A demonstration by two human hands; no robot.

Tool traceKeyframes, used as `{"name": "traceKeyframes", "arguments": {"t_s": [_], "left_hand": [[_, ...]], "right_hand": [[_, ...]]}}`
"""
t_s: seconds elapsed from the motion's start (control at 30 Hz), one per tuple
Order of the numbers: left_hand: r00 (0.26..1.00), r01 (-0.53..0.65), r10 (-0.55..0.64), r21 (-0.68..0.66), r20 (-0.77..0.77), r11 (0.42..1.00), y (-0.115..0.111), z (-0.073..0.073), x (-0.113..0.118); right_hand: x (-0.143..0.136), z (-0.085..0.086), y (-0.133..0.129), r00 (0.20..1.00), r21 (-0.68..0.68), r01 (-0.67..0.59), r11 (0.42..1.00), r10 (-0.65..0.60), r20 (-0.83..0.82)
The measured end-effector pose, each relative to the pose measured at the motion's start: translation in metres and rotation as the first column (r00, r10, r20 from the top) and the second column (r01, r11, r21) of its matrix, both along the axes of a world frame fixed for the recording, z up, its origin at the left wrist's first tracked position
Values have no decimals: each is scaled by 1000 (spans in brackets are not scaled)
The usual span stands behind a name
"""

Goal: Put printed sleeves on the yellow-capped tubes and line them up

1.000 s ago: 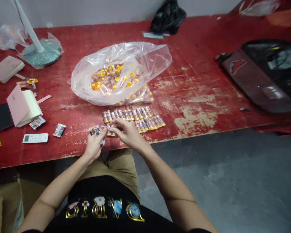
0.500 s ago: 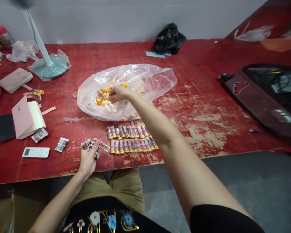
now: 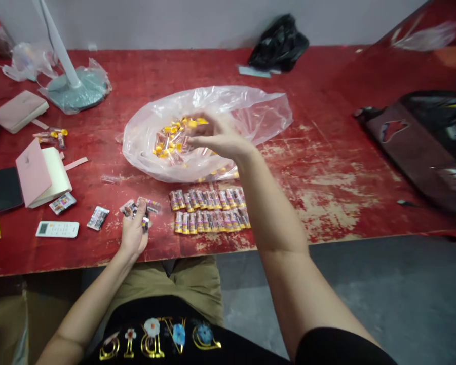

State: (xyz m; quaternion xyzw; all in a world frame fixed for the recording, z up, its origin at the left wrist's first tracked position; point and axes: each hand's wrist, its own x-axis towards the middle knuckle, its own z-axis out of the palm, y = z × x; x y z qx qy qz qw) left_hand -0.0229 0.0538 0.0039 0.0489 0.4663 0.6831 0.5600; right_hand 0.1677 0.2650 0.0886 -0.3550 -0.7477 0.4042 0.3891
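Hovering over yellow-capped tubes (image 3: 171,149) in clear bag (image 3: 266,109) with right hand (image 3: 222,139), thumb (image 3: 205,141) and fingers (image 3: 213,120) apart; can't tell if touching any. Pinching printed packets (image 3: 128,209) and one tube (image 3: 154,206) in left hand (image 3: 134,233), near two tube rows (image 3: 199,222). Can't read labels (image 3: 192,223), too small. Wearing black shirt (image 3: 175,305) with flowers (image 3: 179,334) and gold capitals (image 3: 157,351), upside down.

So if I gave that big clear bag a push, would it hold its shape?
Probably not: the clear bag looks like thin, creased film, so it would likely crumple. The heap of tubes inside may weigh its bottom down, making it drag rather than skid. Those tubes look loosely piled, so they'd probably shift about.
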Motion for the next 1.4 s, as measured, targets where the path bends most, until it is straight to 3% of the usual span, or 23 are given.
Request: {"name": "traceKeyframes", "arguments": {"t_s": [0.1, 0.17, 0.27, 0.37, 0.53, 0.63, 0.93, 1.2, 1.4], "left_hand": [[999, 20, -21, 28, 40, 999, 2, 8, 3], [997, 34, -37, 42, 64, 999, 1, 12, 5], [995, 56, -61, 60, 76, 997, -7, 14, 11], [993, 99, -103, 67, 64, 993, -17, 16, 18], [976, 201, -209, 127, 53, 971, -33, 25, 32], [964, 254, -262, 157, 34, 954, -41, 32, 37], [951, 291, -254, 229, -178, 929, -61, 38, 59], [932, 294, -223, 237, -285, 926, -75, 31, 77], [905, 342, -243, 257, -349, 904, -77, 32, 81]], "right_hand": [[-1, -3, -77, 986, -103, -95, 990, 79, -149], [-3, -13, -129, 977, -109, -72, 991, 48, -209], [-6, -37, -185, 951, -61, 91, 994, -105, -292], [-9, -58, -213, 902, 49, 268, 962, -232, -365], [-2, -72, -237, 873, 300, 428, 853, -304, -382], [6, -74, -252, 910, 336, 371, 866, -268, -317], [11, -75, -270, 956, 198, 178, 964, -122, -267], [1, -78, -279, 798, 91, 476, 874, -386, -463], [2, -71, -283, 772, 38, 481, 876, -403, -492]]}}
